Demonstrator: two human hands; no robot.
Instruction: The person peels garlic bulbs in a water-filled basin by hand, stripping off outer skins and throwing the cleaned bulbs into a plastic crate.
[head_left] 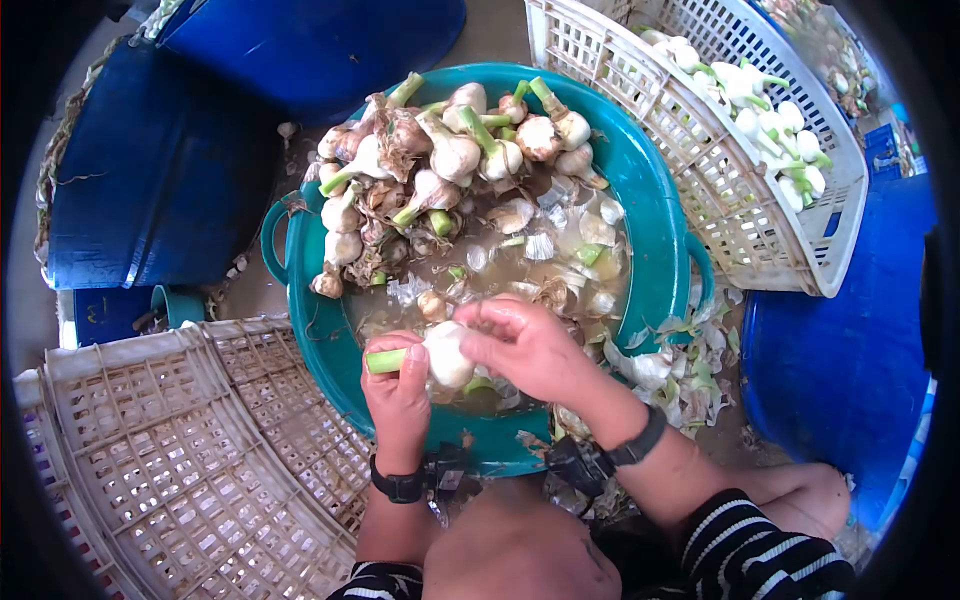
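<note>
Garlic bulb (pixel 450 356), pale and peeled-looking, held between the two grips over the near half of a green basin (pixel 656 190). Left grip (pixel 400 385): thumb and fingers pinching the neck, with the cut green stem (pixel 385 361) jutting out to its left. Right grip (pixel 530 345): curled at the bulb's opposite side, thumb against it; cannot tell whether a scrap of skin is caught there.

Handling (judged): light, firm body, stiff stem. Surface likely slick, given the murky water (pixel 425 268) just below the grips. Probably bruises or splits if squeezed hard. Best hold: the neck where stem meets bulb, left grip's present spot; free side wants only light finger pressure.

Beyond the grips, against the basin's far side: heap of unpeeled garlic (pixel 452 158), papery skins and muddy patches; these should feel drier and rougher, loose skin liable to slide off under a pull.

Writing, near to far. Black wristband (pixel 640 437), just behind the right grip: no lettering legible. Slatted crate (pixel 155 430), left of the left grip: no label made out. Blue box (pixel 122 326), past that crate: pale mark, possibly a character, unreadable. White crate (pixel 690 150) of pale bulbs (pixel 780 125), far right beyond the right grip: no brand seen.
</note>
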